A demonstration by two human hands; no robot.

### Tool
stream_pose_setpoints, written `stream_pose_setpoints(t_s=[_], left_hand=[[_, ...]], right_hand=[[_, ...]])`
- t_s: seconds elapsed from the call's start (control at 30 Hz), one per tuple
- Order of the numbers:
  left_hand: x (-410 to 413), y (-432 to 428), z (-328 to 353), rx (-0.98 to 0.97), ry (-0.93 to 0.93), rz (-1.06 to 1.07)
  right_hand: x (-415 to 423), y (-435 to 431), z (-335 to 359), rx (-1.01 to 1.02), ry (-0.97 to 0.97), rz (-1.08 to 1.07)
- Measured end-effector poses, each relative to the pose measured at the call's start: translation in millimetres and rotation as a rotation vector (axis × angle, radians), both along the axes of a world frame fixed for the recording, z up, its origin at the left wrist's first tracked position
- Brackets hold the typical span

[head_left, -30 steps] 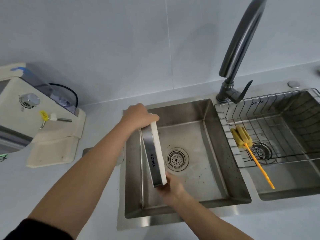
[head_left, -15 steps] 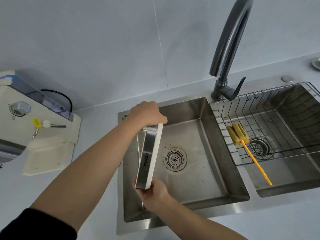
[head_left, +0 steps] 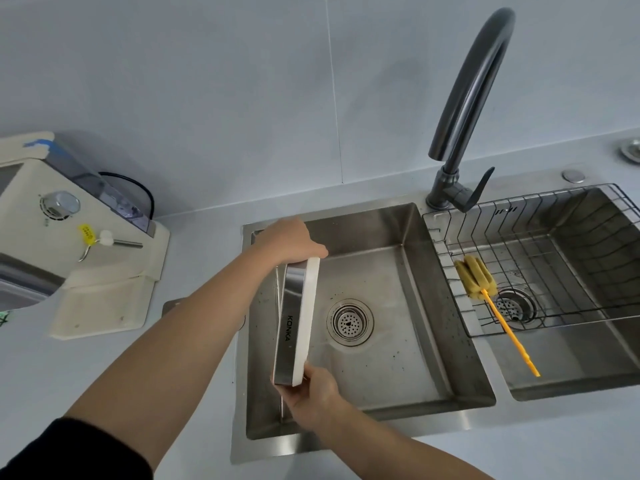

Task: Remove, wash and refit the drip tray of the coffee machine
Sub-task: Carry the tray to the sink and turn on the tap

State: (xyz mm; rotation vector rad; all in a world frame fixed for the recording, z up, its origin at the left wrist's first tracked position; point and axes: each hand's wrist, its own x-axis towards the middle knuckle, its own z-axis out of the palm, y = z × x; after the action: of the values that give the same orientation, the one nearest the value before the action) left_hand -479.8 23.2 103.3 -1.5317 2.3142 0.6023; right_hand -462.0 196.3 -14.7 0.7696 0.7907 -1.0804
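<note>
Drip tray edgewise between hands over sink

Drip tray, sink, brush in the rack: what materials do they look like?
Drip tray: the white body looks like matte plastic. Its front band, printed KONKA, mirrors light like polished metal, possibly metallised trim. Sink: brushed stainless steel, by its grey streaky sheen. Brush: yellow porous foam head, orange handle probably plastic.

One drip tray: white body, steel front band lettered KONKA; stood on edge, nearly upright, above left sink basin. One coffee machine: cream housing, well apart, far left.
</note>
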Motion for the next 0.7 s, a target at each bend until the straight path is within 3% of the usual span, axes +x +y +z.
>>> stream_pose_setpoints(t_s=[0.7], left_hand=[[32, 7, 2, 0.064, 0.212, 0.05]], right_hand=[[-42, 2, -13, 0.001, 0.374, 0.057]])
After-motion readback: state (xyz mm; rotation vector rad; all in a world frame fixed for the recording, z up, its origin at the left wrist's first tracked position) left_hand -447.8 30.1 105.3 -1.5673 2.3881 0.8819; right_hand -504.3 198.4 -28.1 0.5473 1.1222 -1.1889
